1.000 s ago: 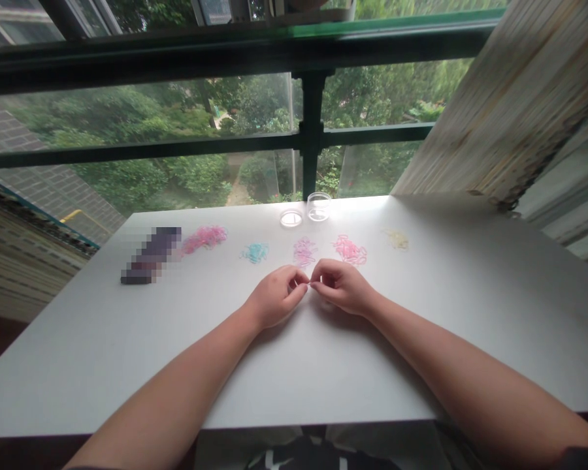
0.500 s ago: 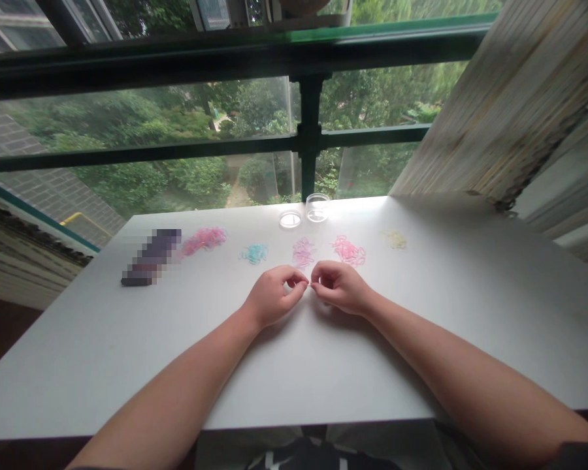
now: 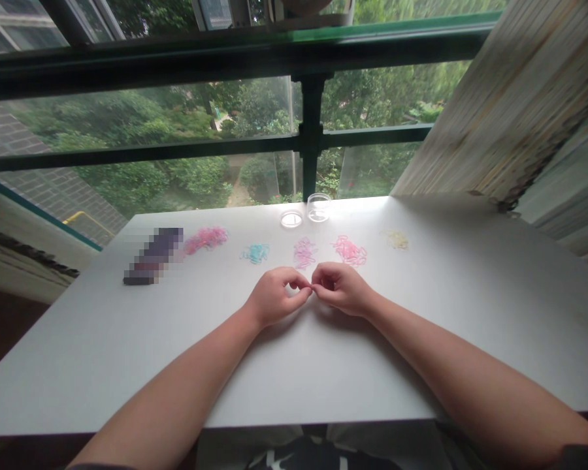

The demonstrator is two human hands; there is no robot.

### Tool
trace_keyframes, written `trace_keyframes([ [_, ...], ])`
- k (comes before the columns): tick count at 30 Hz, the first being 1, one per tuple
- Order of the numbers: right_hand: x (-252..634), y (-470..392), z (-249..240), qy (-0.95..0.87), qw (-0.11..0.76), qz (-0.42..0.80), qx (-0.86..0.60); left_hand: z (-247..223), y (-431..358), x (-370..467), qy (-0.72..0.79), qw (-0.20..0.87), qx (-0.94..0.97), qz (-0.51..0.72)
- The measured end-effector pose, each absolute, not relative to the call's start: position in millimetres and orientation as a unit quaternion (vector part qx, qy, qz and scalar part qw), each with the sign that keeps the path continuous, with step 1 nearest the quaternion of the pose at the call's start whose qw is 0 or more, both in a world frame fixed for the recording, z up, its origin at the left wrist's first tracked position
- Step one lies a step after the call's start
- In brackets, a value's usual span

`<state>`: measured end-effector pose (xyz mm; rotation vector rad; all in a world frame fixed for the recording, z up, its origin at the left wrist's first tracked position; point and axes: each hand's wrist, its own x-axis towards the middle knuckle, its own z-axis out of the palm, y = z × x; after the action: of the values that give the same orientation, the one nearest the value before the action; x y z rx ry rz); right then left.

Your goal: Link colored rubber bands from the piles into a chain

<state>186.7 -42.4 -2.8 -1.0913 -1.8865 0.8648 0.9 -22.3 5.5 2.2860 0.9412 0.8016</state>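
Over the middle of the white table, my left hand (image 3: 280, 297) and my right hand (image 3: 340, 289) meet fingertip to fingertip. Each is closed in a thumb-and-finger pinch, and whatever lies between the tips is too small to make out. Just beyond the fingers are a lilac pile (image 3: 304, 253) and a pink pile (image 3: 349, 250) of small thin loops that look like rubber bands. A turquoise pile (image 3: 255, 253) lies to the left of them, and a pale yellow pile (image 3: 397, 239) to the right.
A larger pink and mixed pile (image 3: 206, 239) lies at the left, beside a dark blurred-out object (image 3: 154, 256). Near the window edge stand a clear round container (image 3: 318, 207) and its flat lid (image 3: 291, 220). A curtain (image 3: 455, 104) hangs at the right.
My fingertips have come together, closing the small gap where a tiny pale thing showed between them. The piles and container stay where they were; the view has shifted very slightly.
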Motion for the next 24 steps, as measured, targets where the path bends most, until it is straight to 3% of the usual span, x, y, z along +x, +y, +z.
trace_keyframes([
  [24, 184.4, -42.3, -3.1, -0.783, 0.332, 0.306, -0.427, 9.0, -23.4, -0.2, 0.352, 0.31, 0.841, 0.27],
])
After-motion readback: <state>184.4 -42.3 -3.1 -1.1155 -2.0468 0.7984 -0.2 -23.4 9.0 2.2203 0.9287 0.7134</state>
